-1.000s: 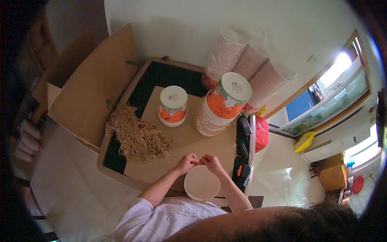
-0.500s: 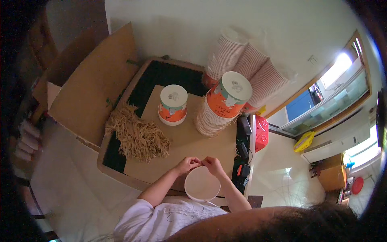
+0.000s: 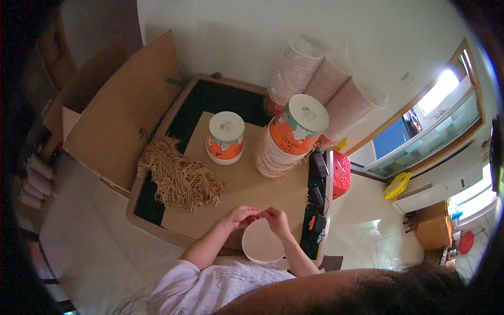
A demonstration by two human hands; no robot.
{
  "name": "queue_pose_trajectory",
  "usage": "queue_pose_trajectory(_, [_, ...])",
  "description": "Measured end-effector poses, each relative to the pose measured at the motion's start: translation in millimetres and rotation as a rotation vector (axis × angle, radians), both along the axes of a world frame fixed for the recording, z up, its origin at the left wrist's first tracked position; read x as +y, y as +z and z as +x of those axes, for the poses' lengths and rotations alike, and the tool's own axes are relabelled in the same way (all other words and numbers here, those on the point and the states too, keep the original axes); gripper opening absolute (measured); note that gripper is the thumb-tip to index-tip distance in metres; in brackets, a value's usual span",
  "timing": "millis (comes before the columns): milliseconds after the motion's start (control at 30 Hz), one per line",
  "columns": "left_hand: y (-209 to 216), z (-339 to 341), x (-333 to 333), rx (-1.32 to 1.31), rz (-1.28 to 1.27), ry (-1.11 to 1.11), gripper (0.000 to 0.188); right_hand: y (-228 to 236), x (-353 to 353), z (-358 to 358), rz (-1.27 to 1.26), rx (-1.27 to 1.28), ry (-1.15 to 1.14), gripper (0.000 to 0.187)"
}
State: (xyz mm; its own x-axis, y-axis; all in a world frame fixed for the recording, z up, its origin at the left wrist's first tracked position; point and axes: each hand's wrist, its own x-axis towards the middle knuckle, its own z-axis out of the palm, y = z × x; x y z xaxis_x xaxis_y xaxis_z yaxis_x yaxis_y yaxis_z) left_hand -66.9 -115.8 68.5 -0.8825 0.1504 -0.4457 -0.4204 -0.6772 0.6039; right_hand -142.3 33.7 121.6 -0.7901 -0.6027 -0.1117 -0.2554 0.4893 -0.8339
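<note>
Head cam, looking down: both bare hands are working at the far rim of a round white tub (image 3: pixel 263 244), which sits with its open mouth up, right against the person's white shirt (image 3: pixel 223 281) at the near edge of the table. Left hand (image 3: pixel 243 216) is at the rim's upper left, right hand (image 3: pixel 276 221) at its upper right, and the fingertips almost meet. Fingers on both are bent and bunched, with very little gap showing, but it's too small to tell whether they've got the rim itself or something thin.

Just beyond the hands, a loose heap of tan twisted cords (image 3: pixel 181 181) lies partly on a flat brown cardboard sheet (image 3: pixel 241 191), partly on the dark green tabletop (image 3: pixel 202 100). Further back on the sheet, an orange-and-green printed tub (image 3: pixel 226 139) stands bottom up. To its right there's a tall stack of nested upside-down tubs (image 3: pixel 289 142), orange and green on top, pale rims below. Behind that, plastic-wrapped columns of white-rimmed tubs (image 3: pixel 325 81) lean by the wall, and small black boxy devices (image 3: pixel 316 197) line the table's right edge.
</note>
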Motion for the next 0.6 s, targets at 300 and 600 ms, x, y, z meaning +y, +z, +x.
queue_pose_trajectory(300, [14.7,-0.4,6.0,-0.078,-0.01,0.049,0.012,14.9,-5.7,15.2,0.001,0.211,-0.074,0.013])
queue_pose_trajectory(600, [10.5,-1.8,8.9,-0.017,-0.135,0.15,0.009,19.8,-10.4,5.8,-0.018,0.087,-0.036,0.014])
